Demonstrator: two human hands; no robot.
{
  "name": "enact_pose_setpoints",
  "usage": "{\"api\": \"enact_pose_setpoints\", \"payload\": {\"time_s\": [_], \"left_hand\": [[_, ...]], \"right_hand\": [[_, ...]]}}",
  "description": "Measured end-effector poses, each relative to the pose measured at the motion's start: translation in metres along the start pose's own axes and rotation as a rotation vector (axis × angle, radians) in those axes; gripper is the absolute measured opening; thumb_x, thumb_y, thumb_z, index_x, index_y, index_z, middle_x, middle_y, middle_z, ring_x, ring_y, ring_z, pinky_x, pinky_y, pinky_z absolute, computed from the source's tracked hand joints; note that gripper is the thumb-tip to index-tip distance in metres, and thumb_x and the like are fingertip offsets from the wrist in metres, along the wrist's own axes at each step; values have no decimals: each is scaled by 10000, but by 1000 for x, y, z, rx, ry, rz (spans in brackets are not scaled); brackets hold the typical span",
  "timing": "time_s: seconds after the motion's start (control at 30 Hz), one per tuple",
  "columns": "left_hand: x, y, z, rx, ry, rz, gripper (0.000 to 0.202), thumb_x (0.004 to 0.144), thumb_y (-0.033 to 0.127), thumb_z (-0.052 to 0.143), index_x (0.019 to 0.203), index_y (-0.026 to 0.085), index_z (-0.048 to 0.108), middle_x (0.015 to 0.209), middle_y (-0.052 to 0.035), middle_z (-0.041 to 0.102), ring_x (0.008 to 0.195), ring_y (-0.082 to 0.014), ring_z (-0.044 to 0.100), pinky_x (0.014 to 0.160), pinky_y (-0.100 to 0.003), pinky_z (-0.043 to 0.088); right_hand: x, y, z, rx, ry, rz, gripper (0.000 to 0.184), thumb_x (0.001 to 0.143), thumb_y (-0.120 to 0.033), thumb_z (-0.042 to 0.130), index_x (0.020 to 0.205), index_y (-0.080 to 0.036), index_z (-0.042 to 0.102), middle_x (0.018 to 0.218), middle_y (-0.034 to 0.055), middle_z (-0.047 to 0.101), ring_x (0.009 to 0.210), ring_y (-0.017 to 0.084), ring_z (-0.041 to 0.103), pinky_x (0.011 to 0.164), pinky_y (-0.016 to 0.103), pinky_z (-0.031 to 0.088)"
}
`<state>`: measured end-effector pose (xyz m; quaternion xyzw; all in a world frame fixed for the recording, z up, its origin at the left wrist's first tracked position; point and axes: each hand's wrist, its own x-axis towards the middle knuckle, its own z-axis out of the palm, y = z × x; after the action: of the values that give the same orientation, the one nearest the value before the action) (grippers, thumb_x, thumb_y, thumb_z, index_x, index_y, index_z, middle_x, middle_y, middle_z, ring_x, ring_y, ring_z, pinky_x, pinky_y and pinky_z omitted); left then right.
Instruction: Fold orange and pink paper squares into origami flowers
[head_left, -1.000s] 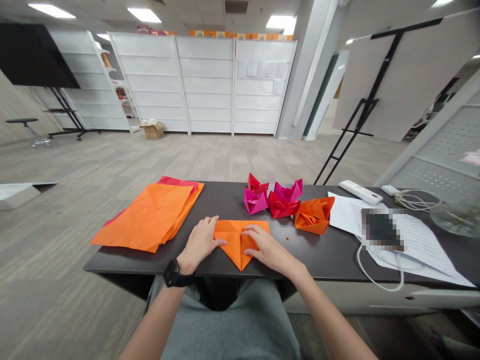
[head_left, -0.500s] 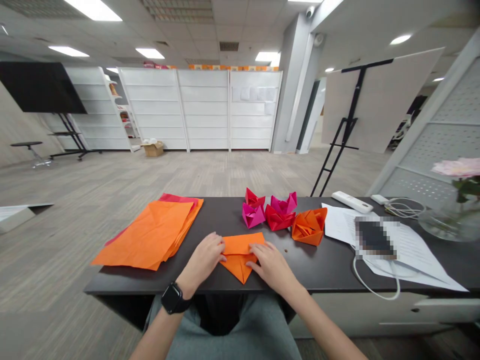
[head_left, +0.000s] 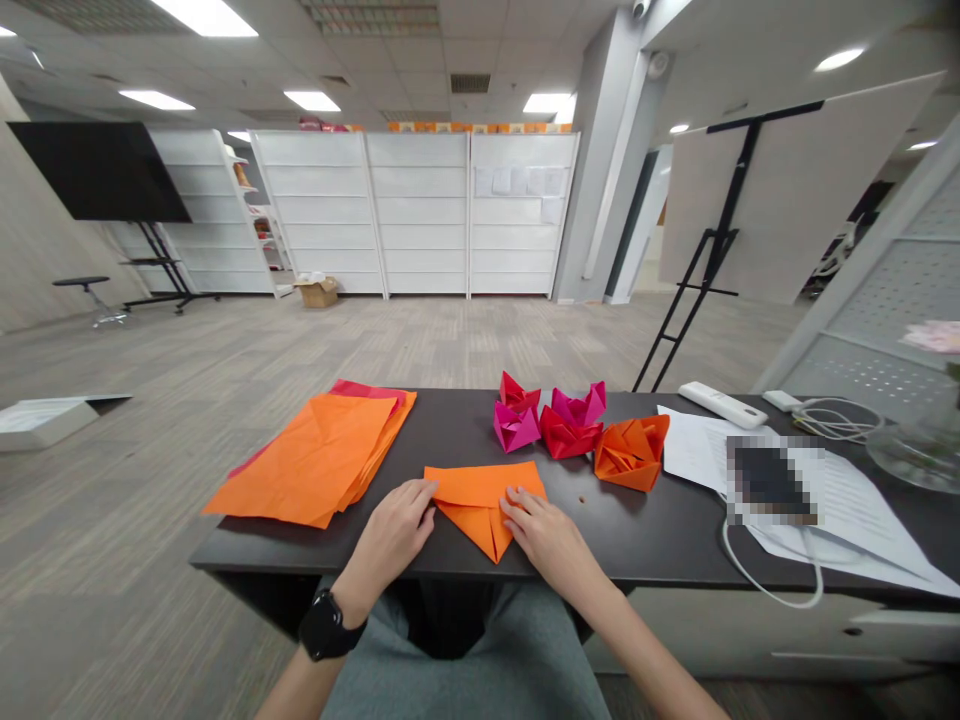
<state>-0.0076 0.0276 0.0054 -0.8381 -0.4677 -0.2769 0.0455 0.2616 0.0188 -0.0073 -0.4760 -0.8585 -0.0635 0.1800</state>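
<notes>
A folded orange sheet of paper (head_left: 480, 484) lies on the dark table in front of me, with a flat band along its top and a triangular point towards me. My left hand (head_left: 397, 528) is closed at the left end of the band, fingertips on its edge; the thumb is beside the fingers. My right hand (head_left: 546, 530) rests its stretched, slightly parted fingers on the right part of the paper. Beyond it stand folded paper shapes: an orange one (head_left: 630, 453), a red one (head_left: 568, 436) and a magenta one (head_left: 516, 428), with others behind.
A stack of orange and red sheets (head_left: 315, 455) lies at the table's left. On the right are printed papers (head_left: 862, 515) under a blurred dark device, a white cable (head_left: 772, 597), a white power strip (head_left: 721, 404) and a glass vase (head_left: 911, 455).
Both hands have slid outward and down along the orange paper, uncovering more of the band. The left thumb has come off the paper's lower part. The view has shifted slightly left.
</notes>
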Motion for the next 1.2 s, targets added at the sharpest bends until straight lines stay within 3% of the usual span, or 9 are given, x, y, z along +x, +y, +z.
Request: {"api": "enact_pose_setpoints", "payload": {"time_s": [0.13, 0.3, 0.43, 0.57, 0.67, 0.8, 0.9, 1.03, 1.2], "left_hand": [[-2, -4, 8, -142, 145, -209, 302, 886, 134, 521, 1180, 204, 534, 1130, -81, 623, 1085, -245, 629, 937, -423, 544], [-1, -7, 14, -282, 82, -227, 293, 863, 156, 595, 1144, 232, 562, 1128, -56, 634, 1106, -242, 616, 992, -432, 512], [6, -10, 16, -363, 90, -356, 390, 843, 194, 646, 1208, 223, 512, 1142, -59, 617, 1063, -234, 640, 931, -411, 547], [9, -8, 15, -229, 197, -425, 327, 783, 190, 705, 1051, 205, 519, 1060, -50, 568, 994, -255, 634, 862, -430, 564], [6, -1, 14, -167, 143, -296, 195, 831, 131, 646, 981, 204, 544, 1034, -47, 583, 1016, -247, 620, 901, -426, 547], [3, 6, 13, -160, -44, -45, 261, 926, 119, 557, 1160, 221, 607, 1243, -64, 615, 1182, -223, 586, 1043, -406, 488], [4, 7, 12, -96, -131, 5, 201, 949, 195, 573, 1128, 212, 663, 1314, -75, 616, 1256, -247, 558, 1086, -433, 459], [5, 5, 8, -66, -190, 54, 262, 963, 236, 572, 1215, 205, 638, 1373, -68, 602, 1319, -249, 516, 1118, -441, 431], [5, 4, 8, -50, -181, 85, 295, 996, 163, 473, 1254, 191, 614, 1367, -68, 611, 1291, -222, 546, 1107, -417, 446]], "right_hand": [[2, 0, -10, 32, -18, 4, 274, 965, -172, 507, 1179, -221, 671, 1246, 97, 674, 1132, 247, 639, 906, 394, 550], [22, 5, -21, 64, -16, 17, 329, 947, -189, 512, 1261, -204, 609, 1234, 112, 671, 1125, 253, 618, 1008, 469, 449], [39, 8, -9, 56, 38, 29, 581, 875, -139, 519, 1446, -184, 422, 1450, 127, 517, 1337, 261, 469, 1132, 501, 320], [44, 10, 6, 54, 42, 20, 612, 864, -107, 473, 1461, -197, 375, 1489, 118, 471, 1394, 247, 408, 1159, 512, 283], [43, 11, 9, 50, 89, 2, 560, 869, -102, 458, 1419, -199, 409, 1492, 126, 461, 1420, 260, 371, 1174, 563, 234], [42, 10, 7, 55, 146, -10, 429, 853, -108, 494, 1274, -186, 519, 1454, 143, 491, 1387, 280, 417, 1167, 572, 254], [41, 9, 4, 63, 185, -20, 353, 855, -116, 516, 1198, -181, 565, 1431, 151, 506, 1356, 292, 448, 1140, 554, 317], [38, 7, 2, 67, 189, -77, 381, 912, -125, 487, 1282, -188, 554, 1375, 133, 561, 1269, 274, 524, 1056, 480, 429], [41, 4, 2, 68, 141, -108, 560, 888, -105, 476, 1443, -138, 420, 1543, 160, 374, 1418, 284, 350, 1148, 487, 319]]}}
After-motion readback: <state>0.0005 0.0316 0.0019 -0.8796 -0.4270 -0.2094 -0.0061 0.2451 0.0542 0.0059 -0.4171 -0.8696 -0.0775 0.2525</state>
